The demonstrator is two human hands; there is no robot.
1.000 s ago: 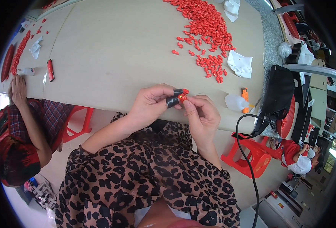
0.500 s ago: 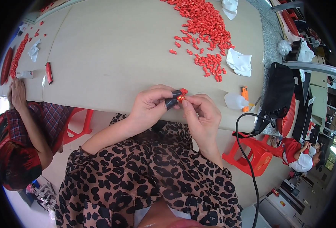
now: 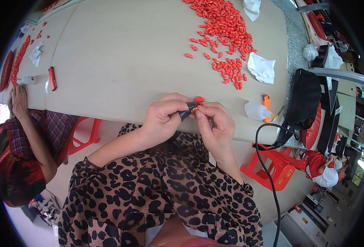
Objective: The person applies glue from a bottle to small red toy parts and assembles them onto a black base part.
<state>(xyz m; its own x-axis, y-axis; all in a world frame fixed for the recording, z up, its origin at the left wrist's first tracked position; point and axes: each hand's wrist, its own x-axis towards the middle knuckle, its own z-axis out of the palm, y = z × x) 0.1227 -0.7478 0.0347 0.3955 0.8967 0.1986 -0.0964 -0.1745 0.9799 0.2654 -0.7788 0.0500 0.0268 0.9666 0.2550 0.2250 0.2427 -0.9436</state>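
My left hand (image 3: pixel 161 114) wears black covers (image 3: pixel 185 112) on its thumb and index finger. Those fingertips pinch a small red peanut-shaped piece (image 3: pixel 199 99) with a gold patch, just over the near table edge. Meeting it from the other side is my right hand (image 3: pixel 217 123), bare, thumb and index finger closed on the same piece. Fingertips hide part of the piece. Farther off lies a large heap of like red peanut-shaped pieces (image 3: pixel 227 26), with a smaller group (image 3: pixel 230 71) nearer me.
Right of my hands are a translucent squeeze bottle (image 3: pixel 255 110), an orange flat object (image 3: pixel 266 102), a white cloth (image 3: pixel 261 68) and a black bag (image 3: pixel 302 96). A black cable (image 3: pixel 261 158) hangs beside a red stool (image 3: pixel 278 168). At left, another person's hand (image 3: pixel 19 99) rests near a row of red pieces.
The held piece has turned slightly between my fingertips, and its gold patch shows less. My right hand has shifted a little left and down. The view has moved slightly.
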